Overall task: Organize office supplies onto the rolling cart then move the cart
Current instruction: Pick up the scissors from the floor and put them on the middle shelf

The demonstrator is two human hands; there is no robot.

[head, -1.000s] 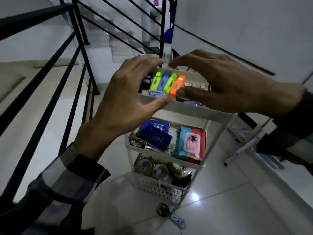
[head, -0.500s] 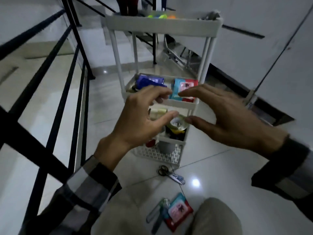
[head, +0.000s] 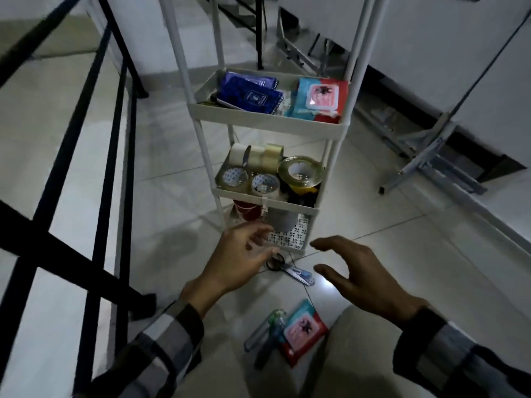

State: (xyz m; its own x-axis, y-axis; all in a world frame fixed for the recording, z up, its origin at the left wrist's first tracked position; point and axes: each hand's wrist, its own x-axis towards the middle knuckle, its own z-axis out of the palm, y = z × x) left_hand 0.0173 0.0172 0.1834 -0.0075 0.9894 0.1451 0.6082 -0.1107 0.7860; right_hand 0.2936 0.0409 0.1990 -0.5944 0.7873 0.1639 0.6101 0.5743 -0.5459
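Scissors point(head: 288, 270) lie flat on the tiled floor point(head: 402, 282) just in front of the rolling cart point(head: 267, 122), black handle loops nearest the left hand point(head: 244, 254), blades pointing off toward the right hand point(head: 353, 271). Both hands hover low with fingers spread and empty, the left one just beside the loops, perhaps brushing them. The pair looks light and stiff, and on glossy tile it would likely skid if nudged; the loops seem the sensible place to pinch, keeping clear of the blade end. Nearer the person's knees sit a red and teal wipes packet point(head: 301, 331) and what looks like a clear-bodied pen or tool point(head: 263, 334), both soft or slim and easy to lift. On the cart, blue notebooks point(head: 250, 91) and another wipes pack fill the middle tray, tape rolls point(head: 267, 168) the one below. Black railing point(head: 86, 168) runs along the left; the room is dim, with folded metal frames point(head: 431, 156) against the right wall.
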